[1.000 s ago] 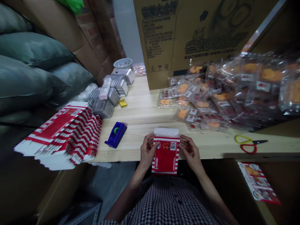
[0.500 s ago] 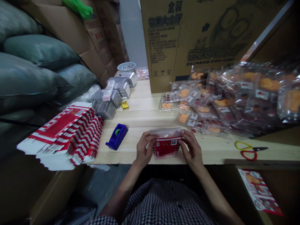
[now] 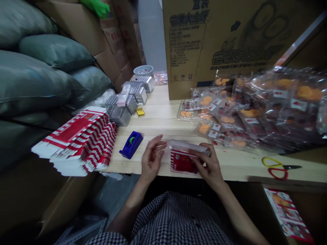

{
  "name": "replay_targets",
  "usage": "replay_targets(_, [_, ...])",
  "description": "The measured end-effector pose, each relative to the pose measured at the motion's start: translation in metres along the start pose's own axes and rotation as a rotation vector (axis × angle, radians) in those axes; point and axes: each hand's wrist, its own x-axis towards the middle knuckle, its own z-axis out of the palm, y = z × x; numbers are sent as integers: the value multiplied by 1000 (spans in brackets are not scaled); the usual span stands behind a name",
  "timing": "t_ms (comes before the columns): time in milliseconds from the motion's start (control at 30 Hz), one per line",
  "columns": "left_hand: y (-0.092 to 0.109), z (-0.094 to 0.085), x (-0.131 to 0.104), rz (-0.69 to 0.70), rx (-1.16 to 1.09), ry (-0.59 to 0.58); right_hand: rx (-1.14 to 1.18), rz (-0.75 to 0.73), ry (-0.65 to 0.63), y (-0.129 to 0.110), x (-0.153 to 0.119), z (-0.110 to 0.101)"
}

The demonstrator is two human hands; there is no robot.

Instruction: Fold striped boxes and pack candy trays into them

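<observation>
A small red-and-white striped box (image 3: 182,160) with a clear plastic packet sticking out of its top stands at the near edge of the wooden table (image 3: 163,119). My right hand (image 3: 208,164) grips the box from the right side and top. My left hand (image 3: 151,157) hovers just left of the box, fingers spread, holding nothing. A blue tape dispenser (image 3: 132,145) sits a short way to the left of my left hand.
A stack of flat red-and-white striped cartons (image 3: 79,139) lies at the left. Clear snack packets (image 3: 245,112) are piled at the right, before a large cardboard box (image 3: 230,41). Scissors (image 3: 277,166) lie at the right edge. Clear plastic trays (image 3: 127,100) sit at the back left.
The box went from held upright in front of me down onto the table edge. My left hand has let go of it and opened; my right hand still holds it.
</observation>
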Motion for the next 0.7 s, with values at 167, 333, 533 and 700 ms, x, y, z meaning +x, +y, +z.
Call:
replay_targets(167, [-2, -21, 0, -344, -64, 224, 16, -13, 4, 0, -2, 0])
replay_targets(333, [-2, -4, 1, -559, -224, 57, 5, -23, -21, -1, -3, -1])
replay_targets(533, [5, 16, 6, -595, -381, -35, -1, 6, -25, -3, -5, 2])
replay_targets(700, [14, 16, 17, -617, -362, -66, 3, -8, -14, -5, -4, 2])
